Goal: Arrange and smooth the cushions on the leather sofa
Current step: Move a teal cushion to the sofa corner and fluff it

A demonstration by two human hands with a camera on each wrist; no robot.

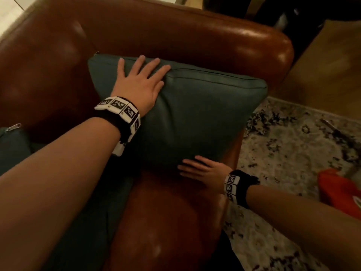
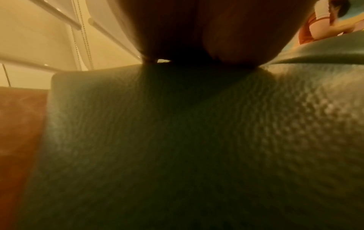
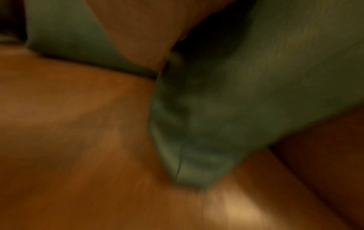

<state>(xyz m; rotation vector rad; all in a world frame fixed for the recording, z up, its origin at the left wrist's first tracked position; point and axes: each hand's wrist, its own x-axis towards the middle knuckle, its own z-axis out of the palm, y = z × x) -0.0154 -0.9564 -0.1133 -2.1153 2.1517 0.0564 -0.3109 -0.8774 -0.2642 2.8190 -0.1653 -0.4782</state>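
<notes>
A dark green leather cushion [image 1: 195, 114] leans in the corner of the brown leather sofa [image 1: 175, 34], between its backrest and its right arm. My left hand [image 1: 140, 79] lies flat and spread on the cushion's upper left part, fingers reaching its top edge. My right hand [image 1: 201, 170] lies with straight fingers at the cushion's lower edge, on the sofa arm. The left wrist view shows the grained green cushion [image 2: 177, 140] close under the palm. In the blurred right wrist view a corner of the cushion [image 3: 197, 155] points down onto the brown leather [image 3: 78, 140].
A second green cushion with a zipper [image 1: 13, 145] lies at the left on the seat. A mottled rug [image 1: 293, 153] covers the floor to the right, with an orange object [image 1: 338, 190] on it. Another person [image 2: 323, 20] shows far off in the left wrist view.
</notes>
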